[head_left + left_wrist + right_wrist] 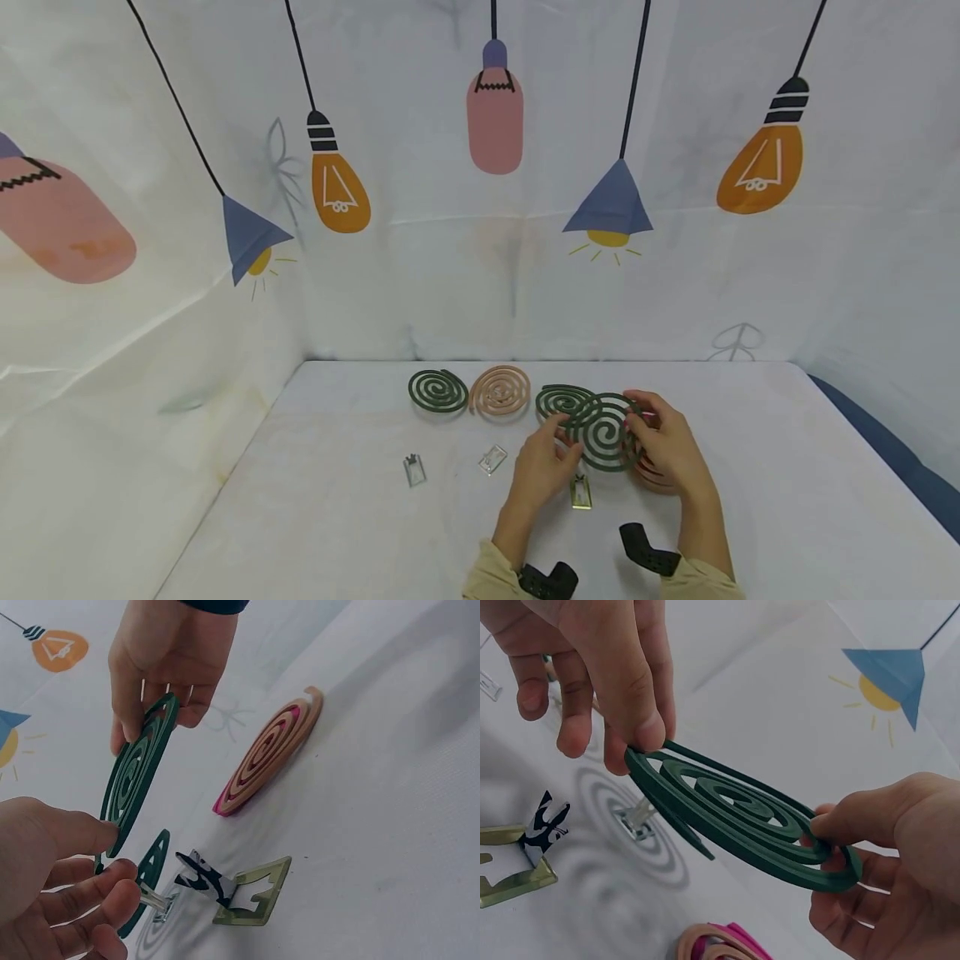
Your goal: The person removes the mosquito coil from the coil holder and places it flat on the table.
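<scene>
A green mosquito coil (606,432) is pinched between the left hand (542,468) and right hand (670,446); three rear coils (438,391) appear already mounted, while three metal stands (581,493) remain bare.

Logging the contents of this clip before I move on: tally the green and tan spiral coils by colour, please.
Green: 3 (held green coil, green coil behind it, far-left green coil)
Tan: 2 (left tan coil, right tan coil)
Total: 5; pink shows at the right tan coil, but I cannot tell whether it is a separate coil.
</scene>
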Action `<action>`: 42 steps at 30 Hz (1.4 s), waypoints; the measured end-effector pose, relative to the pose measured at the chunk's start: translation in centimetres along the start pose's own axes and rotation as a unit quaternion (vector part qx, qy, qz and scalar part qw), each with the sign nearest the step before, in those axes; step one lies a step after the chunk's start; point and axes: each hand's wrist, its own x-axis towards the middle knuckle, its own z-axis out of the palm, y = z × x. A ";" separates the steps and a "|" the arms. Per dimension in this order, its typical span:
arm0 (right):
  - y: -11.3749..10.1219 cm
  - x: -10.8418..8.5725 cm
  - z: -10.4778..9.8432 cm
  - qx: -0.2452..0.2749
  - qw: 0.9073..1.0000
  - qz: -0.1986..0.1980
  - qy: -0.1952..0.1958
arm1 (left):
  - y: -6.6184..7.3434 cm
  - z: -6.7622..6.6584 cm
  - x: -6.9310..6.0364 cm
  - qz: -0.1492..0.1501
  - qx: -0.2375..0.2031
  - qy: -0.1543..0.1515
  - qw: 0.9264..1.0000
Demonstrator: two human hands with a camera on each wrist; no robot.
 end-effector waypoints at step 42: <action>1.9 -0.4 -0.7 -0.021 0.995 0.091 -0.023 | -0.4 3.0 -0.4 -0.013 0.008 -0.041 0.999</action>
